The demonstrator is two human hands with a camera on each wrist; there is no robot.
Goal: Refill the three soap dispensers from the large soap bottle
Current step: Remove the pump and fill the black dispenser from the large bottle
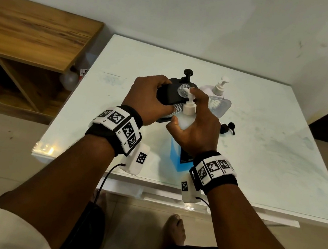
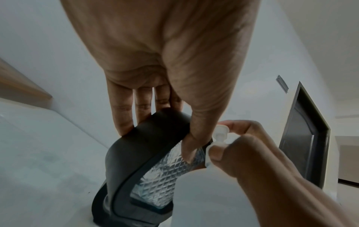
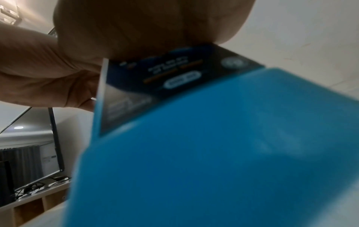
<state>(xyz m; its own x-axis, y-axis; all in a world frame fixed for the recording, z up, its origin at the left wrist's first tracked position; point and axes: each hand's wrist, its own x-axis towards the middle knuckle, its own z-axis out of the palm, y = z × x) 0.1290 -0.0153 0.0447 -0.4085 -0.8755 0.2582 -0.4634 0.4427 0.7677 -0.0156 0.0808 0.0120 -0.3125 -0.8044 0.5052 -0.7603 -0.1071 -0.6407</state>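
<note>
My left hand (image 1: 148, 96) grips a black dispenser (image 1: 168, 96) with a quilted clear window (image 2: 165, 176), tilted, its open neck (image 1: 183, 89) uncapped. My right hand (image 1: 197, 125) holds the large soap bottle (image 1: 176, 153), blue liquid low inside, with a finger on its white pump (image 1: 190, 104), whose nozzle sits at the open neck. A second black dispenser (image 1: 187, 77) with its pump on stands just behind. A clear dispenser (image 1: 218, 98) with a white pump stands at the right. In the right wrist view the blue bottle (image 3: 213, 145) fills the frame.
A loose black pump head (image 1: 229, 127) lies on the white table (image 1: 271, 152) right of my hands. A wooden shelf unit (image 1: 29, 42) stands to the left, and the wall is close behind the table. My bare feet show below the table's front edge.
</note>
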